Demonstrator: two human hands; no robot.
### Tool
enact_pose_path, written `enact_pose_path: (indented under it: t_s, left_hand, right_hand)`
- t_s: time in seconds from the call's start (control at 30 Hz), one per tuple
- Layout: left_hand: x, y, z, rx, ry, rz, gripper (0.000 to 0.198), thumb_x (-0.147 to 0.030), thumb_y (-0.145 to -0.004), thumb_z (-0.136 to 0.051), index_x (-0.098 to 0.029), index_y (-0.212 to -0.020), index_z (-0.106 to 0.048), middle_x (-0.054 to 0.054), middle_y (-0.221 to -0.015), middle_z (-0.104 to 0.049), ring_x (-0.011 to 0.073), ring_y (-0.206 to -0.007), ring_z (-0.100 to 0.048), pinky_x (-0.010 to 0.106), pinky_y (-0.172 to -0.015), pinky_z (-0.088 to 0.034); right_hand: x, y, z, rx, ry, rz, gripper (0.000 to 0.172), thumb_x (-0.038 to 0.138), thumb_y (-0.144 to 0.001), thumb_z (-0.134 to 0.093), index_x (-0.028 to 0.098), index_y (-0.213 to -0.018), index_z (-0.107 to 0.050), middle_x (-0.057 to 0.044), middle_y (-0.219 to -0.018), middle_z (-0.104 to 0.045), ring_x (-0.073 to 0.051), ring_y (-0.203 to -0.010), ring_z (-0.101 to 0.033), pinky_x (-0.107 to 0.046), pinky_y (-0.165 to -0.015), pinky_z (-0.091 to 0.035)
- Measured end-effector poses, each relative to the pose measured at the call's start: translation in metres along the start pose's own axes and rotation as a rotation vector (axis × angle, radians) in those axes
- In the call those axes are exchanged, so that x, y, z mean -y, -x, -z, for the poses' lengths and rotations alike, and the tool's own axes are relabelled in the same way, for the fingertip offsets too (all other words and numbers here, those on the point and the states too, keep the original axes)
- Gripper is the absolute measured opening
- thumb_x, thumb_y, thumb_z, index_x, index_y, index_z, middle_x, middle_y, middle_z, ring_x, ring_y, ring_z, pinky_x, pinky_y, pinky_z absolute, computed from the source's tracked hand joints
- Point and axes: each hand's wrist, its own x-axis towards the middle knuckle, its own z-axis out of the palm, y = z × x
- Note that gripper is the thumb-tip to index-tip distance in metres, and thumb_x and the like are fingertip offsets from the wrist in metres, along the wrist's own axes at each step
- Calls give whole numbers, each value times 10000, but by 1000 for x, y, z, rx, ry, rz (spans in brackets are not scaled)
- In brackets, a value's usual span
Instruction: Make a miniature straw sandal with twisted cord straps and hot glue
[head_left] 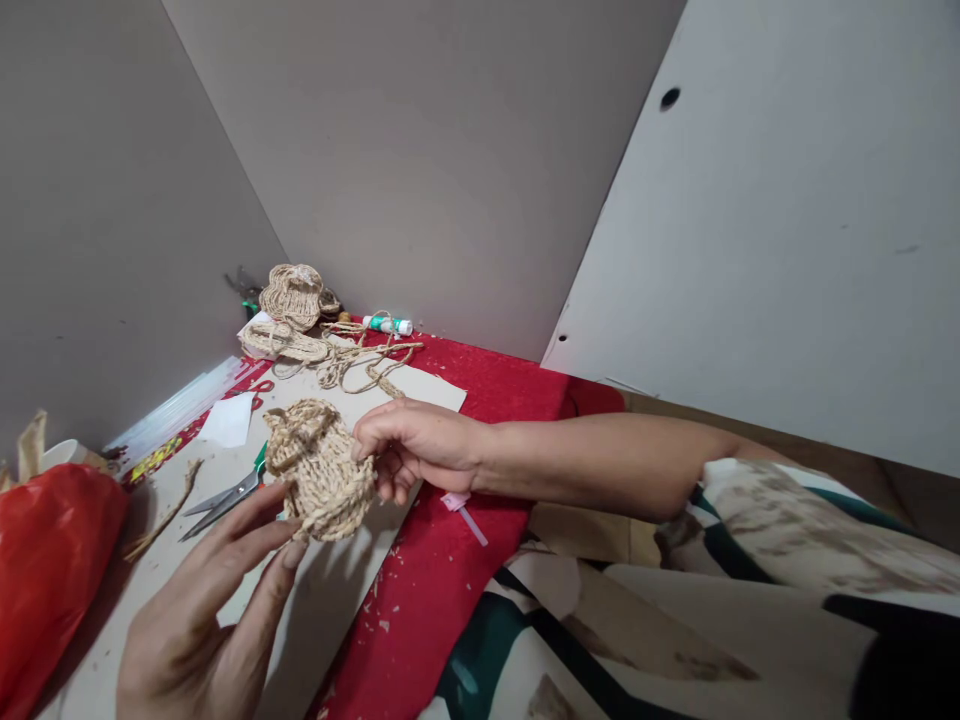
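Between my two hands, above the table, is a woven piece of braided natural-fibre cord (pixel 330 480), rounded and open at its far side. My left hand (pixel 217 590) pinches its near lower edge between thumb and fingers. My right hand (pixel 420 450) grips its right edge, thumb and forefinger closed on the rim and the other fingers curled below. Behind the piece lie scissors (pixel 225 505), their blades pointing left and the green handle partly hidden by the woven piece. A loose strand of fibre (pixel 169 510) rests left of the scissors.
Woven cord pieces (pixel 292 297) and a tangle of cord (pixel 337 365) lie at the back beside a glue stick (pixel 388 325). A red plastic bag (pixel 52 570) sits at left. The red tablecloth (pixel 495 390) holds a pink-and-white item (pixel 457 503). Grey panels (pixel 420 150) stand behind.
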Motion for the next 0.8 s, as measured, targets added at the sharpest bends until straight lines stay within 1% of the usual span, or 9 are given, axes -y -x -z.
enact_pose_path:
  t_s: [0.1, 0.2, 0.3, 0.43, 0.53, 0.63, 0.7, 0.73, 0.8]
  left_hand:
    - [-4, -3, -3, -59, 110, 171, 60, -329, -874, -687, -339, -878, -745, -50, -1135, -726, 135, -1051, -679, 194, -941, -484]
    - [-8, -7, -5, -90, 198, 315, 51, -365, -840, -721, -336, -835, -763, -40, -1106, -718, 146, -1040, -670, 187, -849, -511]
    - [-10, -9, -8, -131, 257, 370, 37, -366, -815, -746, -334, -806, -763, -36, -1021, -694, 138, -988, -662, 180, -807, -518]
    - [-11, -6, -11, -189, 221, 367, 16, -342, -830, -736, -338, -831, -752, -52, -923, -693, 119, -878, -672, 184, -776, -523]
    - [-8, -2, -12, -232, 80, 283, 52, -309, -864, -704, -317, -901, -739, -46, -940, -728, 136, -894, -694, 227, -857, -525]
    - [-2, 2, -13, -284, -160, 56, 136, -229, -882, -679, -263, -1012, -703, 0, -995, -745, 158, -921, -703, 263, -898, -514]
    - [3, 3, -13, -285, -319, -110, 214, -165, -873, -677, -222, -1079, -675, 36, -1002, -753, 164, -912, -709, 259, -879, -508]
    - [6, 4, -13, -278, -380, -173, 242, -138, -869, -675, -205, -1101, -665, 48, -991, -758, 162, -897, -712, 250, -866, -506]
    - [9, 4, -12, -257, -452, -247, 265, -109, -868, -662, -179, -1124, -654, 64, -970, -767, 159, -859, -720, 235, -830, -508]
  right_hand:
    - [1, 1, -1, -8, -24, 3, 39, 172, -639, -573, 142, -625, -551, 13, -504, -595, -97, -382, -564, -168, -331, -459]
    - [2, 2, -3, -15, -39, -2, 33, 169, -635, -569, 141, -630, -554, 18, -504, -589, -96, -376, -562, -169, -331, -457]
    - [1, 2, -4, -19, -44, -2, 42, 177, -626, -582, 141, -630, -559, 21, -498, -582, -98, -380, -562, -173, -332, -460]
    - [0, 1, -5, -22, -56, -4, 55, 190, -595, -585, 144, -613, -562, 17, -493, -591, -95, -382, -552, -177, -336, -463]
    - [-1, 1, -6, -24, -71, -18, 56, 199, -593, -572, 144, -601, -561, 12, -496, -598, -92, -385, -550, -177, -345, -467]
    - [-3, 1, -7, -40, -83, -14, 63, 203, -608, -564, 140, -606, -569, 8, -500, -596, -90, -394, -551, -170, -343, -460]
    - [-4, 1, -9, -41, -88, -14, 65, 202, -616, -563, 138, -610, -570, 7, -502, -594, -90, -401, -551, -169, -345, -461]
    - [-4, 1, -10, -38, -92, -16, 65, 202, -621, -563, 138, -612, -569, 7, -502, -594, -89, -403, -551, -170, -348, -464]
    - [-5, 1, -11, -29, -102, -24, 64, 204, -628, -559, 142, -611, -560, 8, -500, -591, -88, -405, -549, -171, -353, -469]
